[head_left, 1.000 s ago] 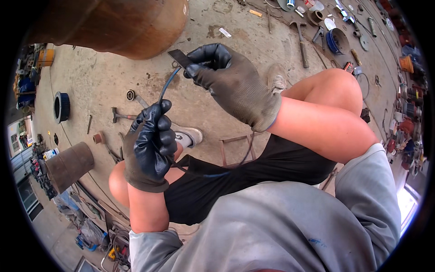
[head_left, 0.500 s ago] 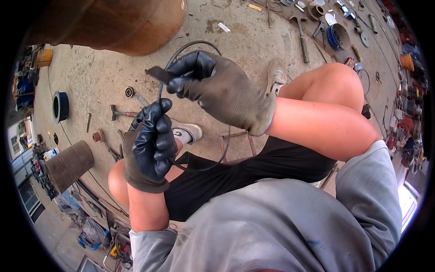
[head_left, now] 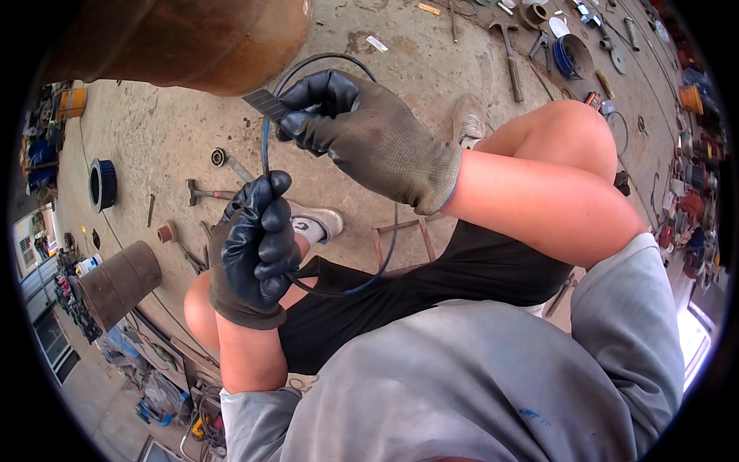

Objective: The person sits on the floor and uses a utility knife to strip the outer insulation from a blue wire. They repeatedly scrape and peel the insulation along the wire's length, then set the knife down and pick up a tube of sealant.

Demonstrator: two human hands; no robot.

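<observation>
My left hand (head_left: pixel 252 250), in a dark coated work glove, is closed around a thin dark ring (head_left: pixel 265 148). The ring stands as a large loop above my lap, with a bluish sheen on parts of it. My right hand (head_left: pixel 373 135), gloved the same way, pinches a flat dark strip (head_left: pixel 262 105) with faint lines across its face. This strip lies against the upper left part of the ring, a short way above my left fingers. Part of the loop passes behind my right hand and is hidden there.
A large rusty cylinder (head_left: pixel 200 46) stands ahead to the left. Hammers (head_left: pixel 208 193) (head_left: pixel 511 65), a bearing (head_left: pixel 219 157) and a black ring-shaped part (head_left: pixel 101 185) lie on the concrete floor. A blue-rimmed wheel (head_left: pixel 571 58) is at the far right, and a brown drum (head_left: pixel 119 285) is at the left.
My right hand has moved a little away from me and left with the strip, along the ring. The strip's lined face shows more now. My left hand keeps its hold with little movement.
</observation>
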